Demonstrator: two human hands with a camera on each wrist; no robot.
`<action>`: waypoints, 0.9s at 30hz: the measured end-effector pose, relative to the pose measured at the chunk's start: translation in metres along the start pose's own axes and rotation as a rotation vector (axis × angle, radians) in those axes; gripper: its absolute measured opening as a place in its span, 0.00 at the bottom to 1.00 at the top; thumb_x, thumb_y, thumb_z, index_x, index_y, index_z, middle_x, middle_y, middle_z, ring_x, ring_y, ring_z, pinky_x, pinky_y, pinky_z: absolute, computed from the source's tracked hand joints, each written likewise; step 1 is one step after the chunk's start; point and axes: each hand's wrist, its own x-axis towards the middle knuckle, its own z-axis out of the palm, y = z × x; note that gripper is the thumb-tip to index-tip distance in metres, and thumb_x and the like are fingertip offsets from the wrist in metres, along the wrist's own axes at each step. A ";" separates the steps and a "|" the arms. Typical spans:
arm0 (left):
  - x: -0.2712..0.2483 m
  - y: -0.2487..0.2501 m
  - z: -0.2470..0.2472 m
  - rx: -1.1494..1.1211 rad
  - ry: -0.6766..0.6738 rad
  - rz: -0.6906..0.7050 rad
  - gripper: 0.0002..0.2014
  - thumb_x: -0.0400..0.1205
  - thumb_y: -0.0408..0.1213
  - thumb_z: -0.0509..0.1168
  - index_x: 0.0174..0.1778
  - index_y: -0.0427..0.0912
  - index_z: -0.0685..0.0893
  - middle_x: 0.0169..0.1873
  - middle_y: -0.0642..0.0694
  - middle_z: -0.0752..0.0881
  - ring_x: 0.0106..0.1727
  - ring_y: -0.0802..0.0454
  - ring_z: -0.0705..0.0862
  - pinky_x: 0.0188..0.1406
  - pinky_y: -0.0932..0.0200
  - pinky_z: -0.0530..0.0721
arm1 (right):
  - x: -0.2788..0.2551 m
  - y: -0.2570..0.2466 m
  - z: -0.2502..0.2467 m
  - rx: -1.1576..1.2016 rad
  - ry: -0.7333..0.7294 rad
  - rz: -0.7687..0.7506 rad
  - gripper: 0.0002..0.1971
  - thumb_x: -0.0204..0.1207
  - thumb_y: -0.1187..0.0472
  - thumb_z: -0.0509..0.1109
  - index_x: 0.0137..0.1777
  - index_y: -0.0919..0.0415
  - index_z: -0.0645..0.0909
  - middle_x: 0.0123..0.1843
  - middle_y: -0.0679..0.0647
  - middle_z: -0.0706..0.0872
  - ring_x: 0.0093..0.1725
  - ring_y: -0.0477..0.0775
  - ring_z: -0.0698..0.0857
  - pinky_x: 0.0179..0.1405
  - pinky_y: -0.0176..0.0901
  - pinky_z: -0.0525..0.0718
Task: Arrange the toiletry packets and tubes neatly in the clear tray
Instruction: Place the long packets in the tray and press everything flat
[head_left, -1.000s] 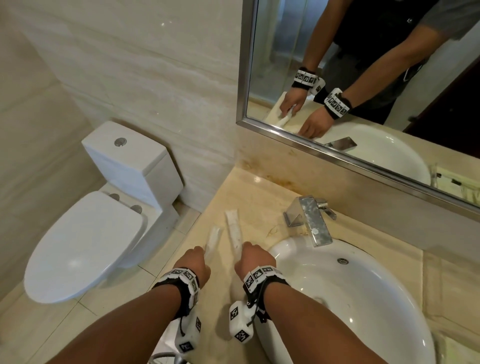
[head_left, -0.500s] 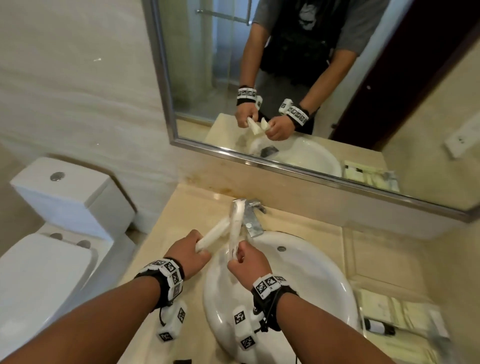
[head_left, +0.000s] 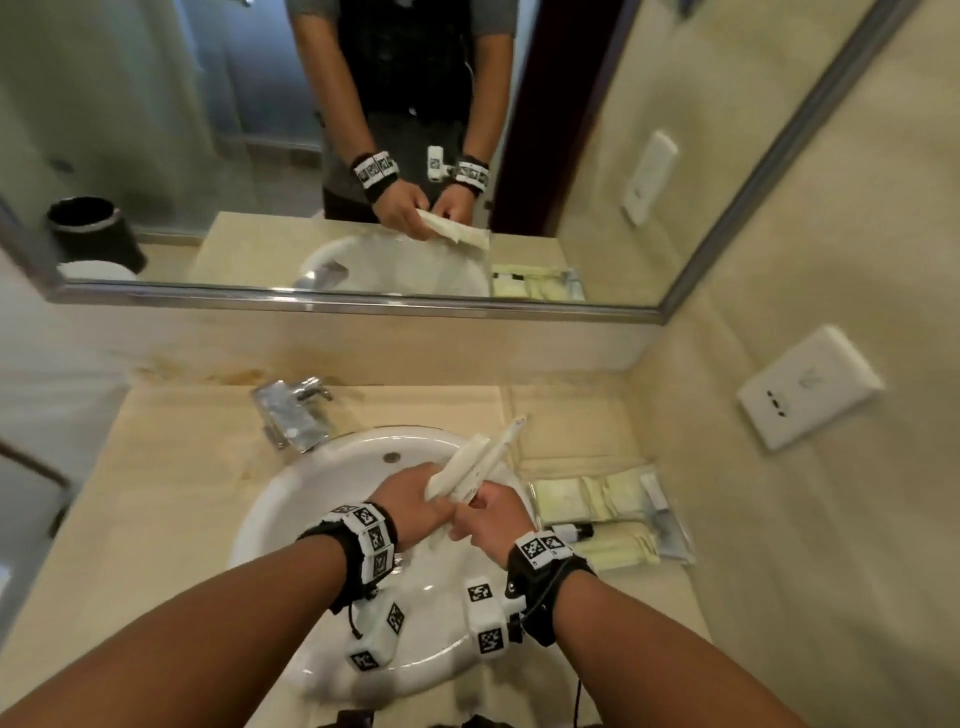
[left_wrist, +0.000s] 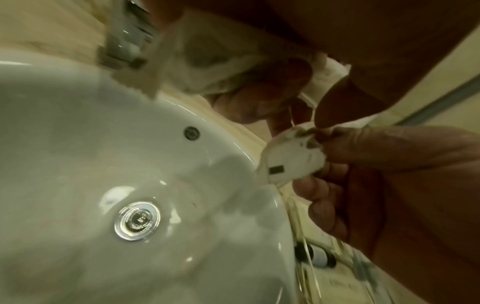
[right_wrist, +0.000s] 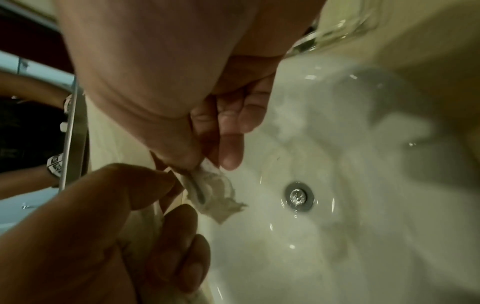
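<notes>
Glossy sink (head_left: 332, 467); chrome tap (head_left: 291, 410)

Right hand (right_wrist: 145, 236) grips a white packet (right_wrist: 141, 232); left hand (right_wrist: 182, 92) pinches another packet's crumpled end (right_wrist: 215, 191) (above white sink (right_wrist: 363, 205), drain (right_wrist: 298, 195) visible).

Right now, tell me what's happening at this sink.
A person stands at a bathroom vanity holding two long white toiletry packets over the white basin. The left hand grips one packet and the right hand grips the other packet, their ends crossing as both point toward the clear tray on the counter to the right. That tray already holds several pale packets and a small dark-capped tube. Neither held packet is in the tray yet.
</notes>
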 end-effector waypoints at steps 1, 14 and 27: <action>0.004 0.008 0.009 0.008 -0.023 0.002 0.10 0.71 0.54 0.70 0.44 0.55 0.82 0.38 0.55 0.88 0.41 0.56 0.85 0.41 0.57 0.83 | -0.003 0.005 -0.009 0.019 0.013 0.025 0.07 0.70 0.52 0.80 0.45 0.52 0.89 0.36 0.48 0.92 0.36 0.49 0.92 0.32 0.36 0.81; 0.068 0.068 0.137 0.312 -0.185 0.082 0.09 0.79 0.46 0.66 0.52 0.49 0.83 0.43 0.50 0.86 0.48 0.47 0.85 0.43 0.59 0.76 | -0.024 0.090 -0.126 0.296 0.071 0.362 0.09 0.76 0.58 0.73 0.40 0.64 0.87 0.35 0.60 0.88 0.34 0.60 0.84 0.31 0.46 0.78; 0.105 0.081 0.202 0.475 -0.178 0.028 0.11 0.83 0.45 0.63 0.57 0.44 0.79 0.50 0.45 0.84 0.49 0.44 0.84 0.45 0.56 0.79 | -0.011 0.134 -0.203 0.137 0.263 0.495 0.11 0.73 0.68 0.67 0.31 0.58 0.81 0.33 0.55 0.84 0.28 0.53 0.78 0.34 0.47 0.79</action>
